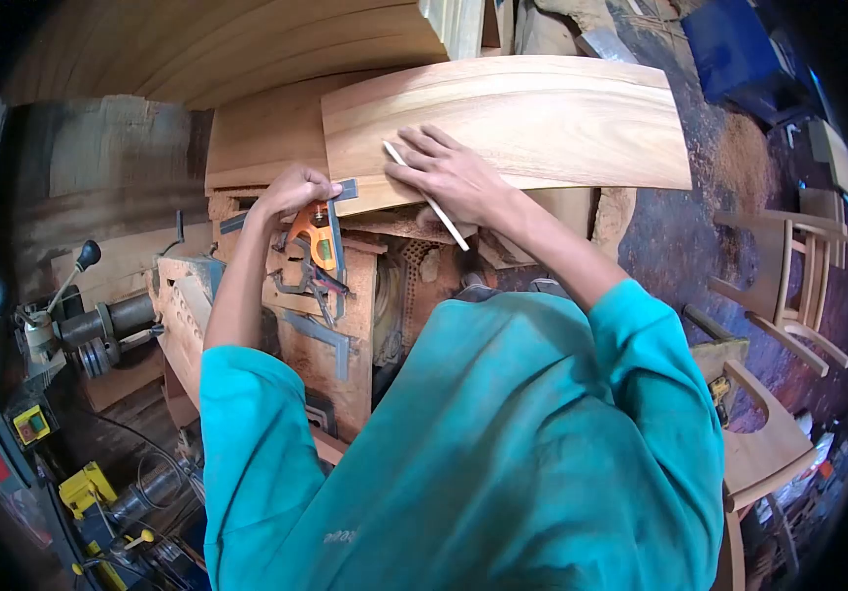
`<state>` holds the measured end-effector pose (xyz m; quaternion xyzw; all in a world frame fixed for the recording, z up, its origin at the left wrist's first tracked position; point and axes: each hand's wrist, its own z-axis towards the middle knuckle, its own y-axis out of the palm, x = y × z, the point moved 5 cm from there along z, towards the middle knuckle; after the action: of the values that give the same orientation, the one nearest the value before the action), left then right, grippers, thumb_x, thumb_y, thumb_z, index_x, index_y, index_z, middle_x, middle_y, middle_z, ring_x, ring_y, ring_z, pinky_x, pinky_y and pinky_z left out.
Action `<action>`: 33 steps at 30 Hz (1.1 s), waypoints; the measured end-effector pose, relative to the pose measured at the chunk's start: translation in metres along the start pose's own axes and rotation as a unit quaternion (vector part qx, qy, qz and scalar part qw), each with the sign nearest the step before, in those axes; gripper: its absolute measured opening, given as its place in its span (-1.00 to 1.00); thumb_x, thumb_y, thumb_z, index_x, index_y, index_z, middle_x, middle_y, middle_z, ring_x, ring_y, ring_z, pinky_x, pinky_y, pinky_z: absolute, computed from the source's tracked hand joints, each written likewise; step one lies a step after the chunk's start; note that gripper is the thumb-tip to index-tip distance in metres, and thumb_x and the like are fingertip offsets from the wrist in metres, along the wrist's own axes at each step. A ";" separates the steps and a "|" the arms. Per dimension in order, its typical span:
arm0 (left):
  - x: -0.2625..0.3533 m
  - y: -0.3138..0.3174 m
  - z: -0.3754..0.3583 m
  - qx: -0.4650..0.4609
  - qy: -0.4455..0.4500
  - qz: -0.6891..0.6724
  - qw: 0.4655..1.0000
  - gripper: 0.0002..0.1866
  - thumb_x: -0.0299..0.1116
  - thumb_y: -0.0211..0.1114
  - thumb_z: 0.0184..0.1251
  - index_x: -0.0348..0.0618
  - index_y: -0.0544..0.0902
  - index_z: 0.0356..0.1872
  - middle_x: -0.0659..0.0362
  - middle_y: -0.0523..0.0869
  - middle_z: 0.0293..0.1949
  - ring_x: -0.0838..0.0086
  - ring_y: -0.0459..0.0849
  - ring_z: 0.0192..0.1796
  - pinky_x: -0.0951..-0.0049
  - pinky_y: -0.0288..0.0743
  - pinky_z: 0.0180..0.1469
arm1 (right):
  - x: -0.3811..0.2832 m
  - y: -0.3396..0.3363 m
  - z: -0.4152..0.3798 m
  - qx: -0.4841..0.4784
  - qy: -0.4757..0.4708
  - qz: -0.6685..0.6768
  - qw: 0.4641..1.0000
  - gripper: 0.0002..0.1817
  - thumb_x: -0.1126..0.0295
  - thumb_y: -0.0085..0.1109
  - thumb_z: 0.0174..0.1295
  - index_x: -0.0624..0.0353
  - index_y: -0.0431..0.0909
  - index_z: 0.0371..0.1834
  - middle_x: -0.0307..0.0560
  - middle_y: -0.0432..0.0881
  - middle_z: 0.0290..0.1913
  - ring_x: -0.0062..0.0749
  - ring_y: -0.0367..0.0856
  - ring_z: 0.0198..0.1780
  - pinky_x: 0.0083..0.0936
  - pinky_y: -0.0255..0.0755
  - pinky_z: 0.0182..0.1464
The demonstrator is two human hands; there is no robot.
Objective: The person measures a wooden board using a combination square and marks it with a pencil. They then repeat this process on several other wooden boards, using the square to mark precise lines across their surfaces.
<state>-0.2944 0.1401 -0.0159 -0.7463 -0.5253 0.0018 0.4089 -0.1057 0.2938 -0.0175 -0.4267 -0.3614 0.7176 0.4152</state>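
Observation:
A pale wooden board [542, 123] with a slightly curved far edge lies in front of me. My left hand [294, 194] grips a combination square [320, 239] with an orange head at the board's near left corner. Its blade lies along that corner. Spread over the board, my right hand [452, 179] presses on the surface near its left end. A white pencil [451, 225] is held in that hand, tucked by the thumb and slanting across the board's near edge.
Clamps [296, 276] and a grey metal square [330, 345] lie on the bench below my left hand. Machinery with levers [69, 266] stands at left. Stacked wood [247, 44] is at the back. A wooden chair [788, 276] and a blue box [739, 54] are at right.

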 end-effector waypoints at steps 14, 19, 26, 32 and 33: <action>-0.024 -0.029 0.008 0.073 -0.019 -0.129 0.989 -0.71 -0.20 0.37 0.19 -0.27 0.69 -0.51 0.26 0.61 -0.57 0.62 0.46 -0.52 0.55 0.31 -0.43 | 0.004 0.010 -0.001 0.078 0.003 0.052 0.996 -0.48 0.23 0.23 0.05 0.09 0.47 0.13 0.06 0.39 0.30 0.00 0.22 0.40 -0.09 0.04 0.45; 0.018 -0.062 0.031 0.084 0.031 -0.065 0.994 -0.70 -0.20 0.37 0.16 -0.30 0.67 -0.37 0.20 0.65 -0.45 0.59 0.52 -0.40 0.56 0.36 -0.32 | 0.004 0.013 -0.001 0.095 0.011 0.052 0.994 -0.55 0.25 0.19 0.10 0.09 0.48 0.09 0.07 0.41 0.28 0.02 0.25 0.38 -0.06 0.05 0.44; 0.030 -0.089 0.064 0.068 -0.011 -0.017 0.997 -0.67 -0.13 0.43 0.06 -0.23 0.67 -0.40 0.22 0.64 -0.49 0.53 0.53 -0.40 0.48 0.39 -0.30 | 0.005 0.015 0.003 0.102 0.007 0.046 0.994 -0.65 0.24 0.06 0.23 0.12 0.53 0.04 0.09 0.45 0.23 0.01 0.29 0.36 -0.05 0.07 0.42; 0.033 -0.097 0.085 0.062 -0.005 0.015 0.998 -0.66 -0.09 0.44 0.02 -0.20 0.68 -0.48 0.20 0.65 -0.49 0.48 0.54 -0.34 0.38 0.38 -0.20 | 0.006 0.015 0.005 0.078 0.011 0.040 0.996 -0.64 0.22 0.08 0.21 0.11 0.54 0.03 0.08 0.47 0.22 -0.01 0.30 0.36 -0.08 0.08 0.42; 0.032 -0.100 0.087 0.065 -0.008 0.021 0.998 -0.64 -0.06 0.45 0.01 -0.20 0.67 -0.49 0.21 0.66 -0.48 0.47 0.54 -0.32 0.38 0.37 -0.17 | 0.006 0.015 0.007 0.072 0.013 0.043 0.996 -0.64 0.22 0.08 0.20 0.11 0.54 0.02 0.08 0.47 0.22 -0.02 0.30 0.35 -0.08 0.09 0.42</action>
<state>-0.3957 0.2293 0.0007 -0.7288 -0.5118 0.0507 0.4519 -0.1180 0.2925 -0.0297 -0.4200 -0.2846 0.7536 0.4180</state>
